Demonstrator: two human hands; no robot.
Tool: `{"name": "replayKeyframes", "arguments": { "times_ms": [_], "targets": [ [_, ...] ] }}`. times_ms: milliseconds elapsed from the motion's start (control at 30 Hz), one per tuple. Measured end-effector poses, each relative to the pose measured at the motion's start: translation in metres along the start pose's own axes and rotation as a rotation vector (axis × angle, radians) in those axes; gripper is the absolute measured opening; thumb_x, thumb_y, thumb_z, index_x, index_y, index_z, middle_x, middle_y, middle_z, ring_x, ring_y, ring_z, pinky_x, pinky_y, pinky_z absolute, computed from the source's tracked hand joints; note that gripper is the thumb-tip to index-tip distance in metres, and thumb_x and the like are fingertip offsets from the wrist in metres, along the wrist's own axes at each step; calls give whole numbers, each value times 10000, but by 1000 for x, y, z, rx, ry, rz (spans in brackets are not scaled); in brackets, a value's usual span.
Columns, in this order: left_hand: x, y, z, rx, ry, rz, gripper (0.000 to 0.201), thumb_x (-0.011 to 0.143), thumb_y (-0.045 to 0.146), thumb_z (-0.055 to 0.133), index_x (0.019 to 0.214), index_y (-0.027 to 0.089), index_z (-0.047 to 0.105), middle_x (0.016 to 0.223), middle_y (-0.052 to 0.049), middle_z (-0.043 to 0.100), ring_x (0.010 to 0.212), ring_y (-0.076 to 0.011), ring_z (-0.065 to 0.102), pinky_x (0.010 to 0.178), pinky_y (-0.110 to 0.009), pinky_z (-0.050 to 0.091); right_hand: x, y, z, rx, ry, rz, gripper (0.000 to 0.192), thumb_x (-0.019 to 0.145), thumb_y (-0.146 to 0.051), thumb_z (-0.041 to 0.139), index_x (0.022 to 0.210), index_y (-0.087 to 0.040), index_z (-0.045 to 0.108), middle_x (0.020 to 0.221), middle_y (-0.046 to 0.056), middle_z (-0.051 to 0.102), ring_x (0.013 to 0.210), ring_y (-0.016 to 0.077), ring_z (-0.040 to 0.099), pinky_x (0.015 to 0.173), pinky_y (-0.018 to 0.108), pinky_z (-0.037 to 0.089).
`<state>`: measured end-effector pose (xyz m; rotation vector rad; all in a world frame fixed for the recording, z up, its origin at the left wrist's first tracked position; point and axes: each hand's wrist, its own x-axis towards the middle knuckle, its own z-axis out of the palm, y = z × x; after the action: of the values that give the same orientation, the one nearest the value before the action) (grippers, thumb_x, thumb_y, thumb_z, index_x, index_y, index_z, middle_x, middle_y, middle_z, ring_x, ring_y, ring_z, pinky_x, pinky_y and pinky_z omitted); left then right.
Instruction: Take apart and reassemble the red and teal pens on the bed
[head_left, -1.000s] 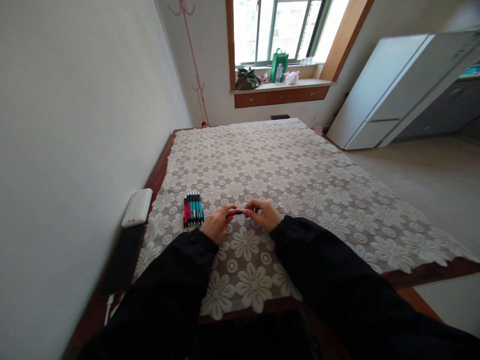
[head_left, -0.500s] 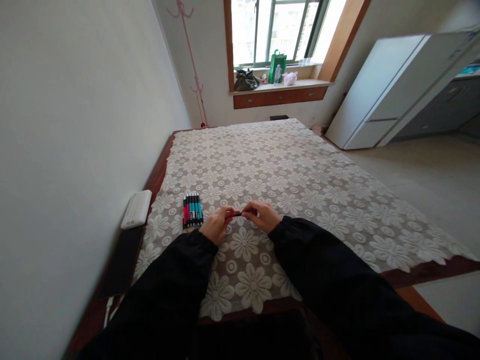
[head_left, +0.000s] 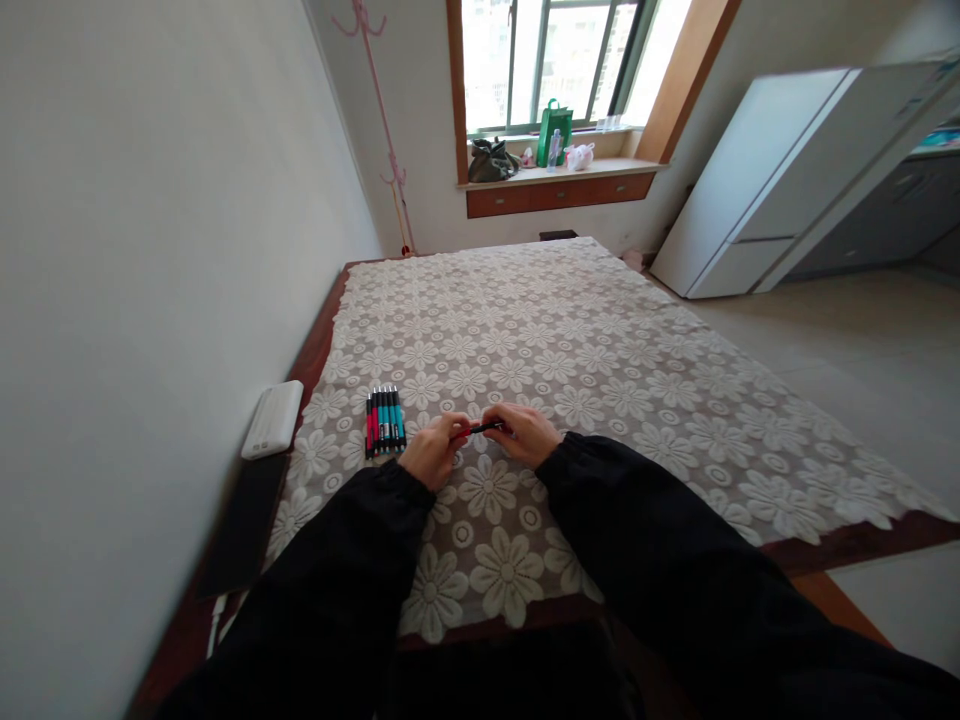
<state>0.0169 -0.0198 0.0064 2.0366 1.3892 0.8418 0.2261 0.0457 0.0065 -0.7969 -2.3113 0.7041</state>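
Note:
Between my two hands, just above the lace tablecloth (head_left: 495, 345), a red and black pen (head_left: 482, 428) is held roughly level. My left hand (head_left: 433, 450) is closed on its red end, fingers pinched round the barrel. The black end is pinched by the thumb and fingers of my right hand (head_left: 527, 436). My fingers cover both ends of the pen. Just left of my left hand lies a row of several pens (head_left: 385, 420), side by side, with red barrels at the left and blue ones at the right, all with black parts.
A white power bank (head_left: 273, 419) lies at the table's left edge by the wall. Nearer me are a flat black object (head_left: 246, 525) and a white cable (head_left: 217, 624). Beyond the table stand a pink coat rack (head_left: 382, 105), a windowsill holding bags, and a white fridge (head_left: 772, 180).
The fingers of my right hand have shifted slightly on the pen, and more of its black part shows. My left hand and the row of pens have stayed nearly in place.

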Motion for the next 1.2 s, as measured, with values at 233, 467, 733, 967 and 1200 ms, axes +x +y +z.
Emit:
{"name": "replayKeyframes", "arguments": {
  "times_ms": [233, 467, 733, 967, 1200],
  "targets": [
    [0, -3, 2, 16, 0, 36, 165, 941, 199, 450, 1094, 248, 486, 1178, -63, 713, 1128, -181, 655, 949, -343, 526, 1, 6, 0, -59, -33, -43, 260, 960, -373, 526, 805, -231, 679, 714, 29, 637, 677, 166, 564, 636, 276, 357],
    [0, -5, 4, 68, 22, 57, 141, 939, 209, 487, 1074, 240, 507, 1111, -55, 727, 1071, -191, 679, 910, -332, 538, 0, 5, 1, -226, -172, 68, 376, 1011, -406, 420, 853, -213, 702, 707, 37, 675, 647, 154, 581, 601, 266, 298],
    [0, -6, 3, 104, 31, 47, 163, 940, 205, 482, 1098, 241, 499, 1127, -52, 723, 1046, -201, 687, 888, -334, 537, 0, -3, -2, -253, -176, 107, 361, 1020, -429, 387, 1029, -217, 679, 757, 32, 681, 691, 159, 605, 626, 256, 323],
    [0, -7, 1, 129, 53, 20, 183, 928, 199, 493, 1103, 254, 499, 1089, -25, 734, 1015, -202, 689, 876, -333, 528, -2, 3, 1, -128, -56, -4, 232, 906, -270, 575, 1124, -189, 561, 896, 35, 656, 755, 153, 591, 703, 254, 411],
    [0, -8, 3, 86, 44, 29, 182, 939, 211, 486, 1117, 251, 499, 1132, -35, 724, 1070, -200, 674, 897, -341, 524, 0, 5, 1, -85, -70, -72, 105, 948, -264, 548, 978, -198, 624, 883, 45, 684, 808, 165, 623, 732, 262, 433]
  ]
}}
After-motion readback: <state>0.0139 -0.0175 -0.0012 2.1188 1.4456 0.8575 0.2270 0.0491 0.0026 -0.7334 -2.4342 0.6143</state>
